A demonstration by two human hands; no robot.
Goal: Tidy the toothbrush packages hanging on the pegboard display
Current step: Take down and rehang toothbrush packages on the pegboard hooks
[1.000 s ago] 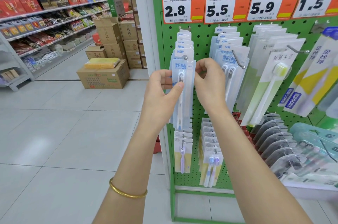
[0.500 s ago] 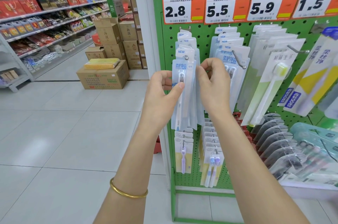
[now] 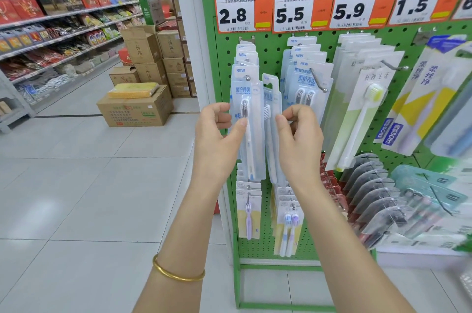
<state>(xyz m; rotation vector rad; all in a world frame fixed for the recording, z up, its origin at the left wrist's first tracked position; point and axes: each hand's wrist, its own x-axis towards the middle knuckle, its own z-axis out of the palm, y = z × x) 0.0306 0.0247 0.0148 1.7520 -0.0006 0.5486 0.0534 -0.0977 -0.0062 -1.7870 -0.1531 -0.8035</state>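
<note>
A green pegboard (image 3: 270, 44) carries rows of toothbrush packages on metal hooks. At the left hook (image 3: 247, 78) hangs a stack of pale blue single-brush packages, and my left hand (image 3: 217, 138) pinches the front package (image 3: 246, 92) with thumb and fingers at its left edge. My right hand (image 3: 298, 138) pinches a second, similar package (image 3: 272, 98) by its right edge, holding it just right of the stack. Its top tab sits beside the hook, apart from the stack.
Twin-brush packs (image 3: 306, 77) hang on the neighbouring hook, and a tall green-white pack (image 3: 367, 113) further right. Smaller packs (image 3: 249, 208) hang below. Orange price tags (image 3: 242, 12) line the top. Cardboard boxes (image 3: 135, 108) stand on the tiled floor, with stocked shelves (image 3: 51, 31) on the left.
My right hand has drawn one package rightwards out of the stack that both hands held together. My left hand keeps its hold on the front package.
</note>
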